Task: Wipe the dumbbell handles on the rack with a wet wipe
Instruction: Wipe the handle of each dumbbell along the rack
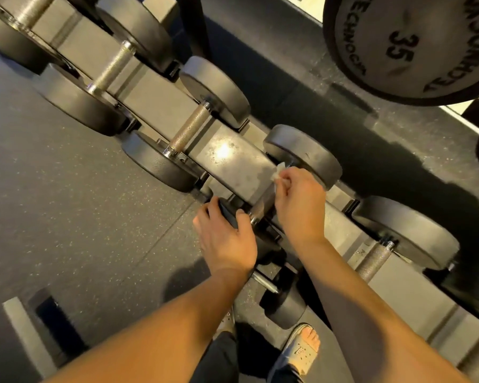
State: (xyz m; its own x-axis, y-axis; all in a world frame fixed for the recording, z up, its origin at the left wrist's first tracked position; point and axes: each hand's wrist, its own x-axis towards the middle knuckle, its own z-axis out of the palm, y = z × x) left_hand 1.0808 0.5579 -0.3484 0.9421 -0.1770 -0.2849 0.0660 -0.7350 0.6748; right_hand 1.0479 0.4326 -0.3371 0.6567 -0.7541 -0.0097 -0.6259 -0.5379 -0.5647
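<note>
L hand (227, 240) is curling round the near head (228, 215) of the dumbbell (304, 156) on the rack (233, 164) — prob. steadying it so it isn't rolling. R hand (302, 201) is pinching the wet wipe (279, 172) at the handle's (260, 208) far end, just beside the far head. Upper right, a big weight (398, 51) is showing "35" w/ lettering beginning "TECHNO" — rest unclear.

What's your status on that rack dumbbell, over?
Left hand grips the dumbbell by its near head. Right hand pinches wet wipe at the far end of the handle. No obstruction seen.
</note>
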